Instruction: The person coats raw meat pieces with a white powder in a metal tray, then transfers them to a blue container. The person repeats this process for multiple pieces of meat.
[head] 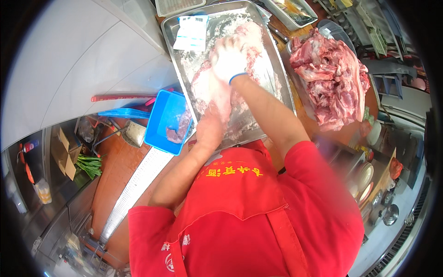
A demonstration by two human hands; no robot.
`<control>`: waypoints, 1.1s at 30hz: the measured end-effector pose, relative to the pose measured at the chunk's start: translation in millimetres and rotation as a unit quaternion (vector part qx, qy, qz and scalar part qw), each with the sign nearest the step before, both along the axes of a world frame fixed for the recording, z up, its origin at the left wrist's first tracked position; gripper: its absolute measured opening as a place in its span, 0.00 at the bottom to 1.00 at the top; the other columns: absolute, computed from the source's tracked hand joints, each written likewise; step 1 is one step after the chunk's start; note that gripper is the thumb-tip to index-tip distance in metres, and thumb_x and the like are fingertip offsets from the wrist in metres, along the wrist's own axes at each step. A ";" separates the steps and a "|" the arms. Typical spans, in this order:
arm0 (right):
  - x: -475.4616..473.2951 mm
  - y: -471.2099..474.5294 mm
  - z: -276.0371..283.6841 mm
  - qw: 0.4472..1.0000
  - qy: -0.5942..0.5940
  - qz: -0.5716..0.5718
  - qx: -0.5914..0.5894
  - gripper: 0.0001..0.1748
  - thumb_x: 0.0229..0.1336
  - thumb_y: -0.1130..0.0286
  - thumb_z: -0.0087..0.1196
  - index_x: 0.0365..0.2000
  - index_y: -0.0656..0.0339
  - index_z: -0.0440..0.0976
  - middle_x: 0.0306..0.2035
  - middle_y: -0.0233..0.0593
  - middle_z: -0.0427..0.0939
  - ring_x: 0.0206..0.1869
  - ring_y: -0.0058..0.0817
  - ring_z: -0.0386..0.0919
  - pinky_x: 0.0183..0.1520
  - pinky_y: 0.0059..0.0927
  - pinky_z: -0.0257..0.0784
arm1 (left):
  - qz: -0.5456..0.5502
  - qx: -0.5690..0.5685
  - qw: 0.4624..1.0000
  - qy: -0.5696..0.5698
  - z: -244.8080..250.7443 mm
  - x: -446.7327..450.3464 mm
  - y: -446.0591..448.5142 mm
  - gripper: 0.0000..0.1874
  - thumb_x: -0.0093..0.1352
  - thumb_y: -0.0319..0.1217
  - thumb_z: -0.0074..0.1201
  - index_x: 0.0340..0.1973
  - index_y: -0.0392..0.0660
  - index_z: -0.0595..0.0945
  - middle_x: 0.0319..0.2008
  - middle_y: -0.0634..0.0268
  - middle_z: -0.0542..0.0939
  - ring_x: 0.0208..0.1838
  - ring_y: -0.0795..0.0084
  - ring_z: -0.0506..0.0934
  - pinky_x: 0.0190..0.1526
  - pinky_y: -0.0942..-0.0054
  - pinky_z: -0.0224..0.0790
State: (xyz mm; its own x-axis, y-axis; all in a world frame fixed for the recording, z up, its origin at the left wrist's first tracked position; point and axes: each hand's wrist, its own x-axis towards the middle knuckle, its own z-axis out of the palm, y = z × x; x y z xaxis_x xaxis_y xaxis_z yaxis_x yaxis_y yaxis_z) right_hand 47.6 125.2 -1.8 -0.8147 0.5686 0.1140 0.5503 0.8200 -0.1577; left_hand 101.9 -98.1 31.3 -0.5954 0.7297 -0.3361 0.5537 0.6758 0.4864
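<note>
Before me is a deep metal tray point(238, 135) strewn with white grains that look like salt. A pale, salt-coated slab of raw meat point(200, 83) lies in it, with more coated meat point(251, 33) towards the far side. My right hand point(230, 60), in a white glove with a blue cuff, presses onto the meat; glare and blur hide how its fingers are set. My bare left hand point(211, 126) grips the meat's near end by the tray's front edge. A white plastic packet with blue print point(191, 33) rests in the tray's far left corner.
Right of the tray, raw meat cuts point(332, 79) are heaped high in a container. Knives point(278, 34) lie between them, below a metal pan of fish point(292, 12). A blue plastic bin point(157, 121) holding some meat stands left. Leafy greens point(89, 165) lie farther left.
</note>
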 end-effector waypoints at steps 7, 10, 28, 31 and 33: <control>-44.6 98.4 -12.1 0.992 -0.039 -0.115 -0.039 0.36 0.75 0.47 0.39 0.71 0.58 0.68 0.74 0.55 0.67 0.79 0.60 0.60 0.78 0.73 0.51 | -0.019 -0.011 1.000 0.019 -1.4 1.9 0.3 0.48 0.68 0.39 0.69 0.76 0.29 0.62 0.56 0.34 0.79 0.50 0.37 0.85 0.50 0.48 0.82; -13.1 29.5 8.2 0.996 -0.079 0.002 -0.043 0.40 0.72 0.44 0.45 0.72 0.60 0.66 0.75 0.58 0.66 0.77 0.63 0.61 0.76 0.74 0.52 | -0.028 0.003 1.000 0.007 -2.5 -0.8 -0.7 0.49 0.67 0.39 0.70 0.76 0.28 0.61 0.57 0.33 0.79 0.53 0.37 0.84 0.51 0.48 0.81; -40.1 114.2 -9.6 0.989 -0.010 -0.129 -0.067 0.43 0.70 0.40 0.46 0.72 0.60 0.67 0.79 0.59 0.59 0.83 0.59 0.51 0.82 0.70 0.40 | 0.036 -0.001 0.999 -0.030 10.0 0.6 -3.8 0.48 0.66 0.39 0.71 0.75 0.32 0.63 0.60 0.35 0.79 0.58 0.36 0.82 0.57 0.46 0.78; -12.1 34.0 14.6 0.998 -0.020 -0.011 -0.066 0.43 0.69 0.37 0.48 0.70 0.60 0.68 0.76 0.63 0.62 0.80 0.62 0.56 0.80 0.73 0.45 | 0.033 0.003 0.999 -0.034 10.3 -1.7 -1.3 0.48 0.65 0.40 0.72 0.74 0.31 0.64 0.59 0.36 0.79 0.58 0.36 0.81 0.57 0.47 0.78; 28.8 -35.0 28.8 0.996 -0.035 0.068 -0.036 0.42 0.68 0.40 0.50 0.70 0.59 0.68 0.77 0.62 0.62 0.80 0.66 0.55 0.79 0.77 0.44 | 0.028 0.011 0.999 -0.036 9.7 -3.1 0.2 0.48 0.65 0.40 0.72 0.74 0.31 0.65 0.59 0.36 0.79 0.58 0.36 0.82 0.57 0.47 0.79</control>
